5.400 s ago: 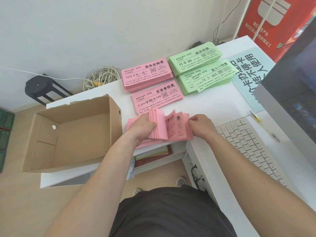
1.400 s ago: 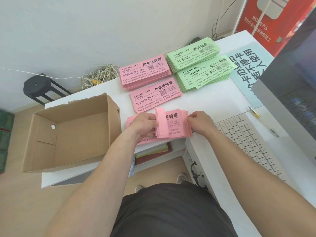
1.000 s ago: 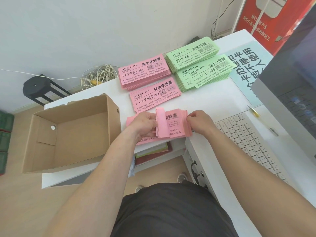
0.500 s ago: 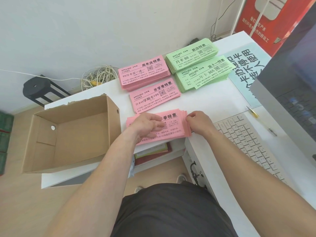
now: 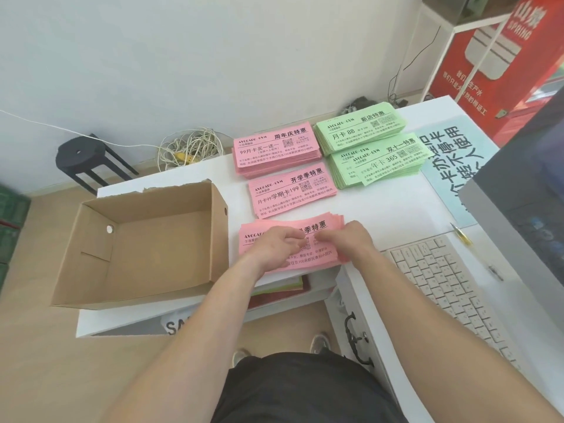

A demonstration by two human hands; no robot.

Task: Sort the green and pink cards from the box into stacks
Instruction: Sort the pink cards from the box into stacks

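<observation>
1. While the cardboard box point(image 5: 146, 245), left of the left hand, shows no cards inside, sorting looks close to done.
2. Left hand point(image 5: 274, 248): fingertips curled onto the pink stack point(image 5: 326, 259); pinching or only pressing, cannot tell.
3. Pink stack: under both hands, thick, edges slightly fanned, black print.
4. Right hand point(image 5: 354, 242): fingertips likewise on the stack, grip unclear.
5. Next, probably: square the edges, then lift the stack onto the matching pink pile point(image 5: 293, 190) just beyond the fingertips.

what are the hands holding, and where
The left hand and right hand rest on the near pink stack, fingertips at the top card's middle; a real grip cannot be told.
</observation>
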